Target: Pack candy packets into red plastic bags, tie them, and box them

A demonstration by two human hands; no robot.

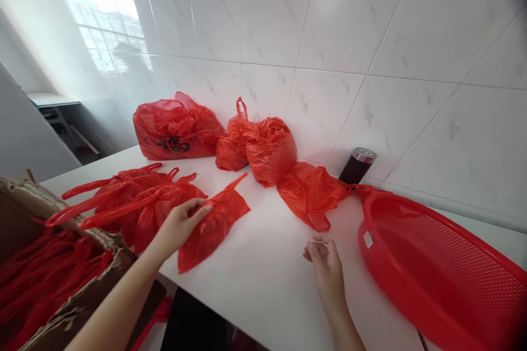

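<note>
My left hand (185,225) pinches the upper edge of a small red plastic bag (216,227), its handle pointing up and to the right over the white table. Beside it on the left lie more red plastic bags (154,197) with long loop handles, bunched together. My right hand (325,266) hovers over the table's right half, its fingers curled in toward the thumb. Whatever those fingers hold, if anything, is hidden. A crumpled red bag (308,192) lies flat just beyond the right hand, close to the red plastic basket (391,263).
A torn cardboard box (82,285) full of red bags stands at the left front. Along the tiled wall sit a large red bag (177,131), two stuffed red bags (272,153) and a dark flask (356,167) with a silver lid. The white table's (263,290) front edge runs diagonally below.
</note>
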